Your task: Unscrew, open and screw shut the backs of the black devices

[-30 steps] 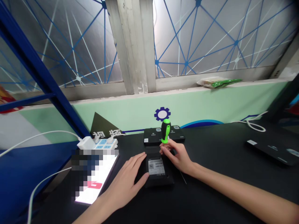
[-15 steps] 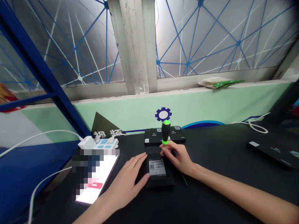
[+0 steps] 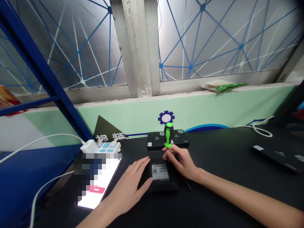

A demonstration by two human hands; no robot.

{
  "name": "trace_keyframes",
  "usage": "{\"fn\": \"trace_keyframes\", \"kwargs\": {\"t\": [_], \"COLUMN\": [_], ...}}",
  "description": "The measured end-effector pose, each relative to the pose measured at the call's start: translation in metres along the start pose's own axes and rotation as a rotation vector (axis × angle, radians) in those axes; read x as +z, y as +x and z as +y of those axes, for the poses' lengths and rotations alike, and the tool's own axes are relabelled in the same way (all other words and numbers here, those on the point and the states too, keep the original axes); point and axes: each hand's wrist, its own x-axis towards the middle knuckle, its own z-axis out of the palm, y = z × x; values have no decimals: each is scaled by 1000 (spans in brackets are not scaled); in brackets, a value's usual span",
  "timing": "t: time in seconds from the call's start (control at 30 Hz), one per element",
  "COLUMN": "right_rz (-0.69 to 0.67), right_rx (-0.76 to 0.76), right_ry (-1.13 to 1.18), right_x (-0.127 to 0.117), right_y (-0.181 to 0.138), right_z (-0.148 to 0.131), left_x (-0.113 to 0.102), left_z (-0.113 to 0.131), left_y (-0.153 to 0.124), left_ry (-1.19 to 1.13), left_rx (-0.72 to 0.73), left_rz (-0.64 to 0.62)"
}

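Note:
A small black box with a white label lies on the black table in front of me. My left hand rests flat on the box's left side, fingers stretched out. My right hand pinches the shaft of a screwdriver with a green and black handle. The tool stands upright on the box's far end. Just behind it lies a second black box, flat.
A lit tablet lies left of my left hand, beside a white power strip with white cables. Another black device lies at the right. A thin metal rod lies by my right wrist. The wall and window sill stand behind.
The screwdriver handle has tilted slightly between frames while my right hand stays on its shaft. My left hand has kept its place on the box.

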Motion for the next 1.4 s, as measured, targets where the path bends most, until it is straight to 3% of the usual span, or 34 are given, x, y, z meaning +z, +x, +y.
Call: {"fn": "trace_keyframes", "kwargs": {"t": [1.4], "right_rz": [20], "right_rx": [27], "right_ry": [-8], "right_x": [1], "right_y": [2], "right_z": [-2], "left_x": [0], "left_z": [-2], "left_y": [-2], "left_ry": [7], "left_rx": [47], "left_rz": [36]}}
